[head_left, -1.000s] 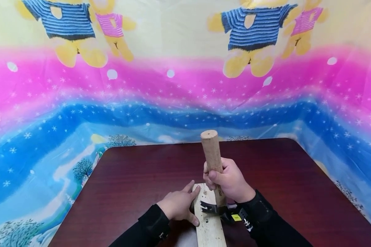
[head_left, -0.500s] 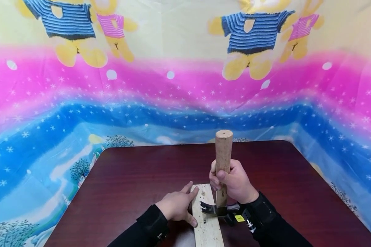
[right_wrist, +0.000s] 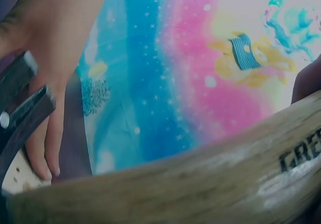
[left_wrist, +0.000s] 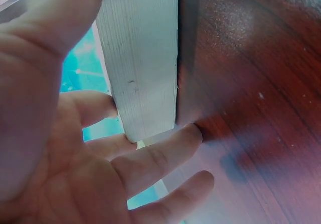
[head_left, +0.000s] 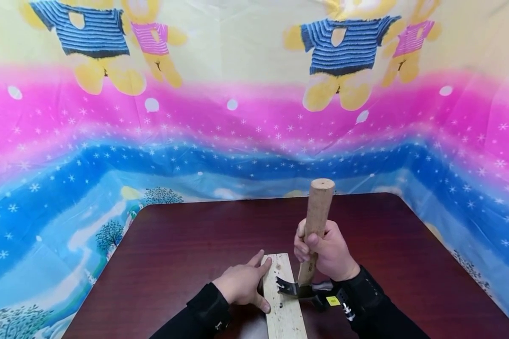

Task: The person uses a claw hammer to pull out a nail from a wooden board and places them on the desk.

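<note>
A claw hammer (head_left: 318,212) is in my right hand (head_left: 328,249), which grips its wooden handle with fingers and thumb wrapped round. The handle stands up, leaning right at the top. Its dark claw (head_left: 287,287) lies over the pale wooden board (head_left: 286,320); whether a nail sits in it is hard to tell. In the right wrist view a small round shiny spot shows beside the claw prongs (right_wrist: 30,91). My left hand (head_left: 242,282) rests along the board's left edge, fingers spread. The left wrist view shows its fingertips (left_wrist: 188,133) near the board's end.
The dark red-brown table (head_left: 195,235) lies under the board. Behind it hangs a printed cloth (head_left: 237,127) with bears and snowflakes. A small dark hole or nail spot (head_left: 281,305) marks the board near the claw.
The hammer's handle has swung to the right, from leaning left to leaning right, and my right hand moved with it. The claw stays over the board. My left hand holds nearly the same place.
</note>
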